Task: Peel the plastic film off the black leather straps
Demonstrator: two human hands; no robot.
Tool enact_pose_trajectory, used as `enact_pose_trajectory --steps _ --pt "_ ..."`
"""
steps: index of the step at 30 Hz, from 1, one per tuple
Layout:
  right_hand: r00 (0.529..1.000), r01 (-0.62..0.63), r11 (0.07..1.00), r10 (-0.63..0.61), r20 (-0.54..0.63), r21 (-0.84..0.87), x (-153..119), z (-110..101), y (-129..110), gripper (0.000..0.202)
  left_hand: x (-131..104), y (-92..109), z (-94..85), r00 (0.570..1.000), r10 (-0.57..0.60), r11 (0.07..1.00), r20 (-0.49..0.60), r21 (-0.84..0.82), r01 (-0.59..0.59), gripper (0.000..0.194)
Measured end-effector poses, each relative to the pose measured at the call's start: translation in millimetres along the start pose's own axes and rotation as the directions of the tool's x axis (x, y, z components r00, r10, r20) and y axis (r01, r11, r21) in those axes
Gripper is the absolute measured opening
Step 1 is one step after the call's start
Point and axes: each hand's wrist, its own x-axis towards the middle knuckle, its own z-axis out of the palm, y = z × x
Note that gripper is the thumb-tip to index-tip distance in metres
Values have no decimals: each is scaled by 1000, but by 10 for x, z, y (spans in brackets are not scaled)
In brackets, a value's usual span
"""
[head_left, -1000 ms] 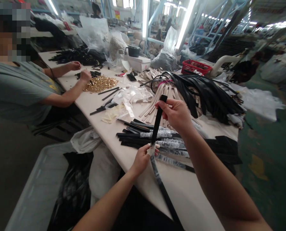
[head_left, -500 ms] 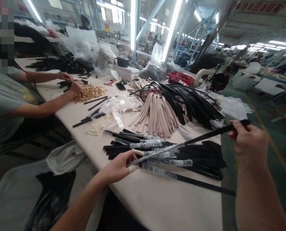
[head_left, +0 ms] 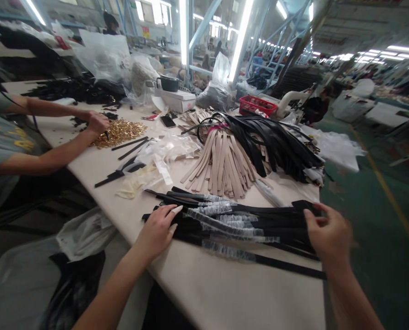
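Black straps (head_left: 283, 224), several with crinkled clear plastic wrap (head_left: 242, 220) round part of their length, lie in a pile across the near part of the table. My left hand (head_left: 158, 229), with white covers on two fingertips, is closed at the left end of one wrapped strap (head_left: 218, 224) that sags over the pile. At the pile's right end is my right hand (head_left: 330, 233), its thumb and fingers apart beside the strap ends. Its fingertips partly hide what they touch. One separate strap (head_left: 287, 266) lies along the near side.
Beyond the pile a beige strap bundle (head_left: 221, 165) and black straps (head_left: 276, 142) fan out. Plastic bags (head_left: 170, 151) lie left of them, a red basket (head_left: 257, 106) behind. On the left, a co-worker's hands (head_left: 99, 123) work at gold metal pieces (head_left: 125, 133).
The wrapped strap, held stretched and raised at its right end, has come down onto the pile. My right hand has moved down and left; my left hand has shifted slightly left.
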Motion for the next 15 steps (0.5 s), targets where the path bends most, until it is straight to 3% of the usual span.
enact_pose_trajectory --steps 1,2,3,5,7,8,11,15 --pt "991 61 993 -72 114 96 -123 63 -314 38 -11 -63 17 1000 -2 1000 -8 22 2 53" --pt "951 127 967 -182 251 222 -264 155 -663 33 9 -102 35 1000 1 999 -13 41 0 56" --pt "869 204 914 -334 366 350 -416 273 -1028 29 54 -118 54 1000 8 998 -14 57 -7 58" --pt "688 349 794 -578 439 498 -712 555 -1723 30 186 -108 78 999 34 996 15 86 -35 54" --pt "539 484 729 -684 492 484 -932 835 -2252 33 298 -86 52 995 65 991 74 108 -72 39" --pt "491 548 716 -694 527 432 -997 949 -2426 32 323 -81 14 993 77 989 94 115 -88 31" --pt "398 633 652 -736 547 417 -1028 1100 -2591 20 253 -106 -177 989 118 986 85 109 -127 24" --pt "317 717 567 -783 535 406 -910 897 -2322 22 54 -132 -373 994 113 993 -8 36 -113 24"
